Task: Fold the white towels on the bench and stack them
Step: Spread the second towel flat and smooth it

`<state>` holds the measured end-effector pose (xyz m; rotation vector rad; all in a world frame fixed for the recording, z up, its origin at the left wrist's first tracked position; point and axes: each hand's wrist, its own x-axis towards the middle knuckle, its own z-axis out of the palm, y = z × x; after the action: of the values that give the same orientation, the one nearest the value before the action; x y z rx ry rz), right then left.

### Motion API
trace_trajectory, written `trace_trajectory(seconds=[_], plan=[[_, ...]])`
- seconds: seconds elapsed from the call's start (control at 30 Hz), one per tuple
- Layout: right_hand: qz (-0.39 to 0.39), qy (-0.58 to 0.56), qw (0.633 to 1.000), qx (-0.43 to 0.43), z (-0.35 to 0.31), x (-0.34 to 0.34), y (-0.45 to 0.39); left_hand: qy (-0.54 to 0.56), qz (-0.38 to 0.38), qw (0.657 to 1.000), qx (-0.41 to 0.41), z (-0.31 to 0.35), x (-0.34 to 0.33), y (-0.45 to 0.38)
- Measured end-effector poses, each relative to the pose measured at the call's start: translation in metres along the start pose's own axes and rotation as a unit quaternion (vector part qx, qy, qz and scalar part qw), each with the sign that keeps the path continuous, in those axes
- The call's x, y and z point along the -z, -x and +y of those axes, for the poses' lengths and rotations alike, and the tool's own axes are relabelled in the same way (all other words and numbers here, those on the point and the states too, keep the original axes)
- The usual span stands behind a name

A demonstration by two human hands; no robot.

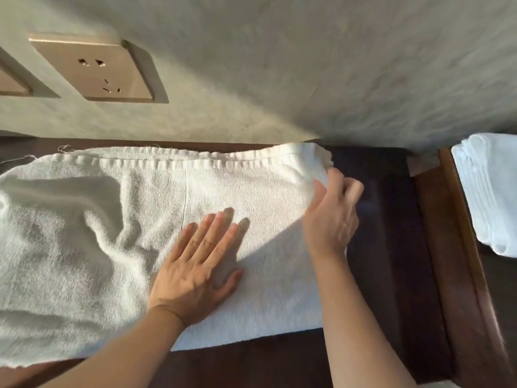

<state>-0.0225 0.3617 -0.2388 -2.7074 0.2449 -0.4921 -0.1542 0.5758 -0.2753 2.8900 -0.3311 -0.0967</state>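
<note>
A white towel (117, 219) lies spread across the dark wooden bench (391, 247), wrinkled on its left part and smooth on its right. My left hand (195, 264) presses flat on the towel near its middle, fingers straight and together. My right hand (333, 214) pinches the towel's far right corner, lifting it a little off the bench. A stack of folded white towels (489, 191) sits at the far right, past the bench's raised wooden edge.
A pale textured wall (279, 65) runs right behind the bench. Two beige socket plates are set in the wall, one (92, 68) at the upper left. Bare dark wood shows to the right of the towel and along the near edge.
</note>
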Motion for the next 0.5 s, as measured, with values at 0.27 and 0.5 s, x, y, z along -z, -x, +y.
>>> trace_trajectory(seconds=[0.27,0.5], plan=[[-0.086,-0.191,0.963,-0.171,0.002,0.008,-0.008,-0.022,-0.008,1.000,0.000,-0.003,-0.003,0.000],[-0.399,-0.287,0.839,-0.234,0.010,0.032,-0.046,-0.019,0.005,1.000,-0.002,-0.004,-0.003,0.000]])
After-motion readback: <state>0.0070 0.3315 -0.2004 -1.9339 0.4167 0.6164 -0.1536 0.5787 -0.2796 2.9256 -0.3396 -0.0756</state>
